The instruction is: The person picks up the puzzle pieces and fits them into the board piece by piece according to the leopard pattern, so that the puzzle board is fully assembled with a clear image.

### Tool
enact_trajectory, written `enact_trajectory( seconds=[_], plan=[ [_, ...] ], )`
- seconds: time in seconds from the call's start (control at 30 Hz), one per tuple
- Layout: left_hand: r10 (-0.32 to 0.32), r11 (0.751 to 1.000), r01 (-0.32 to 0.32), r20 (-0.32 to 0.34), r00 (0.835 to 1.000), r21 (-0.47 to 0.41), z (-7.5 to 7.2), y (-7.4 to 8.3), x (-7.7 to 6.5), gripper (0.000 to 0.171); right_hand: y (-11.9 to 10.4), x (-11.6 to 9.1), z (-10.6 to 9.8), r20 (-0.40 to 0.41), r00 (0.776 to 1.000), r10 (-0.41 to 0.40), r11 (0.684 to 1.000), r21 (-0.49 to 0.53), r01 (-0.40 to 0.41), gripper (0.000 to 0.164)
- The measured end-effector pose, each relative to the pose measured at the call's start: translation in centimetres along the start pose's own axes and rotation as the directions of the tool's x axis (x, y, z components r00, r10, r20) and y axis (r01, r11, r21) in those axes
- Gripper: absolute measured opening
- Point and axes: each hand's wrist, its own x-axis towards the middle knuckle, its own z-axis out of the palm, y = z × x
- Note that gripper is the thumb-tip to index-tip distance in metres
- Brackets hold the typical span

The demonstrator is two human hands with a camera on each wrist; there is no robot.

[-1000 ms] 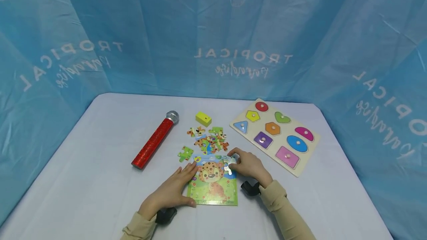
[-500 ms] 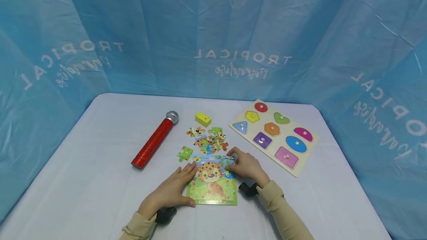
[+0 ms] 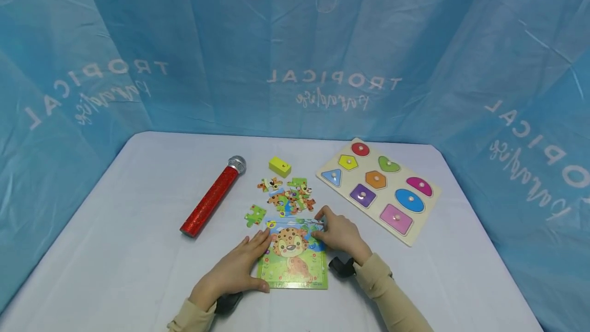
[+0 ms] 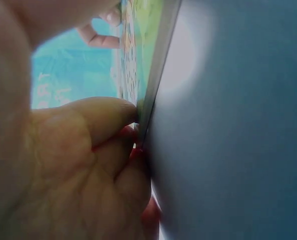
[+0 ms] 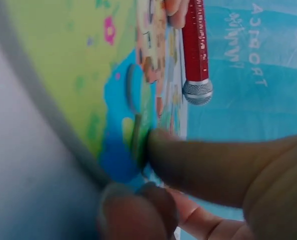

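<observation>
A leopard-cub jigsaw board (image 3: 295, 270) lies flat near the front of the table. My left hand (image 3: 235, 270) lies along its left edge, fingers extended and thumb at the near corner; in the left wrist view its fingertips meet the board's side. At the upper right corner, my right hand (image 3: 341, 234) has thumb and fingers curled round a blue-green puzzle piece (image 5: 138, 135). In the right wrist view the thumb touches this piece, which sits slightly raised above the board's picture. The hand hides part of that corner. Several loose puzzle pieces (image 3: 291, 200) lie just beyond the board.
One green puzzle piece (image 3: 255, 215) lies apart at the board's upper left. A red microphone (image 3: 209, 204) rests to the left, and a yellow block (image 3: 279, 166) stands behind the loose pieces. To the right is a wooden shape board (image 3: 378, 193) with knobbed shapes.
My right hand has lowered the puzzle piece from a tilted, shiny position down onto the board's upper right corner. My left hand stays at the left edge.
</observation>
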Motion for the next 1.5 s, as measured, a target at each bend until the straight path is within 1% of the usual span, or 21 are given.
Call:
enact_trajectory(
  seconds=[0.13,0.23,0.3,0.43,0.5,0.6,0.67,0.83,0.93,1.0,1.07,1.13,1.2,1.27,1.37,1.43,1.5],
  plan=[
    [-0.001,1.0,0.001,-0.006,1.0,0.003,0.1,-0.1,-0.1,0.108,0.1,0.0,-0.3,0.03,1.0,-0.004,0.997,0.073,0.002,0.028],
    [0.01,1.0,-0.01,-0.006,1.0,0.009,0.2,-0.2,0.0,0.108,0.2,0.2,-0.4,0.034,0.999,0.018,0.996,0.087,-0.021,0.025],
    [0.014,1.0,-0.014,-0.006,1.0,0.01,0.2,-0.3,0.0,0.108,0.0,0.5,-0.3,0.021,0.999,0.028,0.997,0.066,-0.029,0.028],
    [0.014,1.0,-0.014,-0.006,1.0,0.01,0.2,-0.4,0.0,0.107,-0.3,1.1,0.0,-0.013,0.999,0.035,0.999,-0.022,-0.036,0.045],
    [0.013,1.0,-0.013,-0.004,1.0,0.01,0.2,-0.4,0.0,0.107,-0.3,1.4,0.0,-0.017,0.999,0.045,0.998,-0.042,-0.046,0.045],
    [0.016,1.0,-0.015,-0.007,1.0,0.017,0.2,-0.4,0.0,0.108,-0.2,1.5,-0.4,-0.003,0.997,0.075,0.997,-0.018,-0.075,0.038],
    [0.016,1.0,-0.016,-0.011,1.0,0.017,0.1,-0.3,0.0,0.107,0.0,1.6,-0.7,0.019,0.997,0.075,0.997,0.018,-0.075,0.032],
    [0.033,0.999,-0.033,-0.013,0.999,0.011,0.0,-0.2,0.1,0.107,0.9,1.8,-1.7,0.078,0.997,0.017,0.995,0.093,-0.025,0.019],
    [0.039,0.999,-0.039,-0.01,0.999,0.004,0.0,-0.2,0.0,0.107,1.1,2.5,-2.4,0.045,0.999,-0.028,0.994,0.103,0.024,0.011],
    [0.04,0.999,-0.04,-0.011,0.999,0.007,0.0,-0.2,-0.1,0.108,0.9,3.6,-2.6,-0.004,0.997,-0.076,0.993,0.091,0.076,0.01],
    [0.038,0.999,-0.038,-0.013,0.999,0.007,-0.1,-0.3,-0.2,0.108,0.4,5.0,-2.6,-0.056,0.99,-0.129,0.988,0.076,0.133,0.014],
    [0.043,0.999,-0.043,-0.014,0.999,0.007,-0.1,-0.3,-0.2,0.108,-0.1,6.4,-2.4,-0.077,0.979,-0.187,0.98,0.059,0.191,0.02],
    [0.05,0.999,-0.05,-0.011,0.999,0.005,-0.1,-0.4,-0.2,0.108,-0.6,7.6,-2.1,-0.075,0.971,-0.226,0.973,0.024,0.228,0.028],
    [0.053,0.999,-0.053,-0.007,0.999,0.004,0.0,-0.4,-0.2,0.107,-1.1,8.5,-1.9,-0.057,0.968,-0.243,0.97,-0.006,0.243,0.035],
    [0.05,0.999,-0.05,-0.002,0.999,0.005,0.1,-0.4,-0.2,0.108,-1.6,9.2,-1.7,-0.022,0.97,-0.244,0.968,-0.059,0.242,0.038],
    [0.045,0.999,-0.045,-0.003,0.999,0.006,0.1,-0.4,-0.2,0.108,-2.0,9.3,-1.8,-0.015,0.974,-0.228,0.968,-0.109,0.225,0.033],
    [0.039,0.999,-0.039,-0.006,0.999,0.008,0.1,-0.4,-0.1,0.108,-2.4,9.2,-1.9,-0.033,0.981,-0.191,0.97,-0.16,0.183,0.027]
  ],
)
